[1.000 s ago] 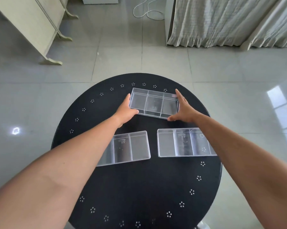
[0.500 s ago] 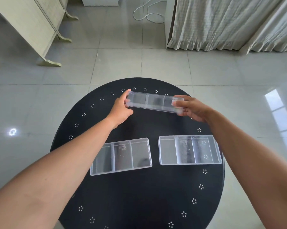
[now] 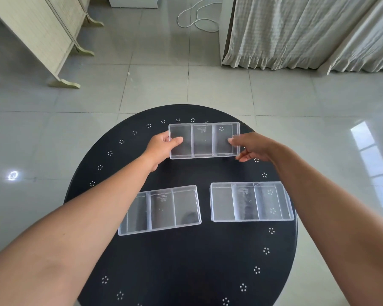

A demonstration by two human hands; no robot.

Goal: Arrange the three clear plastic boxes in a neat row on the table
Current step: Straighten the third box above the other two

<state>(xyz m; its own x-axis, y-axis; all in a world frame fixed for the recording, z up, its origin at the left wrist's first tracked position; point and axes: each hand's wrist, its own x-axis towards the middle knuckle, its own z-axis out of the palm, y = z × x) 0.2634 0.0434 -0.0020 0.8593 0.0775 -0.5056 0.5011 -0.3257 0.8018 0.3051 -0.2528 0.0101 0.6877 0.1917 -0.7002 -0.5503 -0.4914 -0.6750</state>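
- The left hand (image 3: 162, 147) grips the left end of the far box (image 3: 204, 140), thumb inside its left compartment.
- The right hand (image 3: 251, 147) holds its right end, thumb in the right compartment.
- Near-left box (image 3: 162, 209) and near-right box (image 3: 251, 201) lie apart on the round black table (image 3: 186, 261).
- Each has three empty compartments.

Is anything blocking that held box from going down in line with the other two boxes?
Partly. The held box, gripped at its ends by the left hand and right hand, is over the far side of the table. The near-left box and near-right box fill the near row; only a narrow gap separates them.
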